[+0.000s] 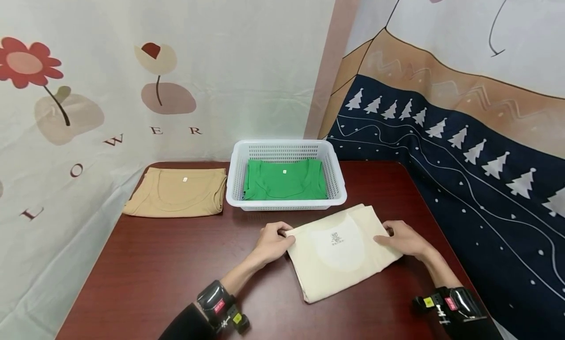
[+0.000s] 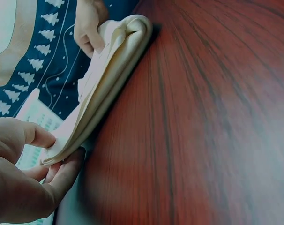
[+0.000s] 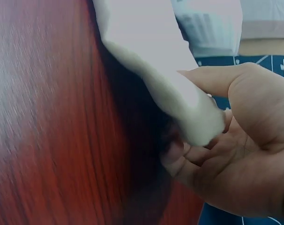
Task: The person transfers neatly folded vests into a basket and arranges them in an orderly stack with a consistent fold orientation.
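Observation:
A folded cream shirt with a small dark print slants over the front right of the table. My left hand pinches its left edge, thumb on top and fingers underneath, as the left wrist view shows. At the opposite end my right hand grips the shirt's right edge the same way. In the right wrist view the shirt's thick folded side sits between thumb and fingers, with a dark shadow below it on the wood.
A white plastic basket stands at the back middle, with a folded green shirt inside. Left of it lies a folded tan shirt. The dark red table backs onto printed curtains.

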Tool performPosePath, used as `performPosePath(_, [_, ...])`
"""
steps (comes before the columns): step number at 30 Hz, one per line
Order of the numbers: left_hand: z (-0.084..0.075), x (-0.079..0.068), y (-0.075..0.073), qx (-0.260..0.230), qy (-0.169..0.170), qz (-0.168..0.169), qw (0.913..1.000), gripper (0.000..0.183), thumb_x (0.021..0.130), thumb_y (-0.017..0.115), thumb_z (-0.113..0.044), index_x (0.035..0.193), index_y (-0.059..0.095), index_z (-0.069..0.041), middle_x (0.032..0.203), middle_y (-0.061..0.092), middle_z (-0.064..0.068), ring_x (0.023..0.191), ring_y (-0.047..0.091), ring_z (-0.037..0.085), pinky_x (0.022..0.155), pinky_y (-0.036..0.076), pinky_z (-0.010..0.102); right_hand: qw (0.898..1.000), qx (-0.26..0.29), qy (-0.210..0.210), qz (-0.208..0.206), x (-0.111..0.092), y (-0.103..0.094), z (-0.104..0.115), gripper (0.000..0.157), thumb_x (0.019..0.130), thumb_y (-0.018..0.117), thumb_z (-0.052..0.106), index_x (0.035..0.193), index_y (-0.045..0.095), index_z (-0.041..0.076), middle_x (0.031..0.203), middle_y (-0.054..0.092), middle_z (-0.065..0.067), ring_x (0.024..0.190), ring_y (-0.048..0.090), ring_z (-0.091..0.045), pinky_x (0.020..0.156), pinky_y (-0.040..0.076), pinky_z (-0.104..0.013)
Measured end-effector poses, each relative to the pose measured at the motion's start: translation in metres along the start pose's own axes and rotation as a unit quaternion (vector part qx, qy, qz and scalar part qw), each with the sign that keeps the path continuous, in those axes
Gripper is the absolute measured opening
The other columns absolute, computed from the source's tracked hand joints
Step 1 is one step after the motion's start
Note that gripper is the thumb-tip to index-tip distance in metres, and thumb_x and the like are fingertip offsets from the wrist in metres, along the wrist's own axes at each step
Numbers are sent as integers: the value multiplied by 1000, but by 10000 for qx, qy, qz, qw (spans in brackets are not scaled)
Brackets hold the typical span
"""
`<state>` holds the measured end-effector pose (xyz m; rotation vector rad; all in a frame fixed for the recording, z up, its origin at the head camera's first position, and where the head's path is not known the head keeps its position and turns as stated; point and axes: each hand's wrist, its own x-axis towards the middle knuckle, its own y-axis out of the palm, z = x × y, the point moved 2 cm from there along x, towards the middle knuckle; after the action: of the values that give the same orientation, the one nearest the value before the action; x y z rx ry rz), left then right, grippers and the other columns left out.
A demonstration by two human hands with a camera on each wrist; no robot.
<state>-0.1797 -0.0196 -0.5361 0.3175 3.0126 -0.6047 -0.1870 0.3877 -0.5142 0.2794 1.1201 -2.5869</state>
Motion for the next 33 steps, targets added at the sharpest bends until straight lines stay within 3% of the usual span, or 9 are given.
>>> performPosePath(11, [14, -14, -40, -69, -334, -64, 9994, 25, 88, 72, -5, 110, 82, -8, 93, 77, 5, 78, 73, 7, 72, 56, 23, 9914, 763, -306, 1015, -8, 30, 21, 37, 107, 78, 21, 132, 72, -5, 101, 80, -11, 82, 75, -19, 73, 62, -31])
performPosePath(19, [21, -21, -66, 80, -423, -193, 9989, 26, 88, 72, -6, 110, 83, -10, 97, 78, 4, 82, 74, 8, 73, 57, 25, 9864, 927, -404, 1293, -9, 49, 40, 28, 106, 78, 23, 121, 73, -1, 77, 68, -4, 59, 56, -13, 58, 51, -28])
performPosePath(27, [27, -29, -94, 518, -532, -384, 9965, 28, 87, 72, -7, 112, 84, -12, 100, 79, 5, 84, 74, 9, 76, 56, 26, 9812, 1082, -582, 1490, -9, 70, 61, 24, 106, 78, 20, 114, 71, -1, 80, 69, -4, 63, 59, -14, 57, 52, -29])
performPosePath(33, [32, -31, -114, 700, -622, -495, 9944, 33, 89, 72, -9, 120, 83, -10, 112, 80, 9, 95, 77, 15, 84, 56, 28, 9781, 1075, -813, 1585, -9, 83, 73, 24, 105, 79, 20, 98, 64, 3, 75, 64, -3, 62, 63, -16, 58, 57, -31])
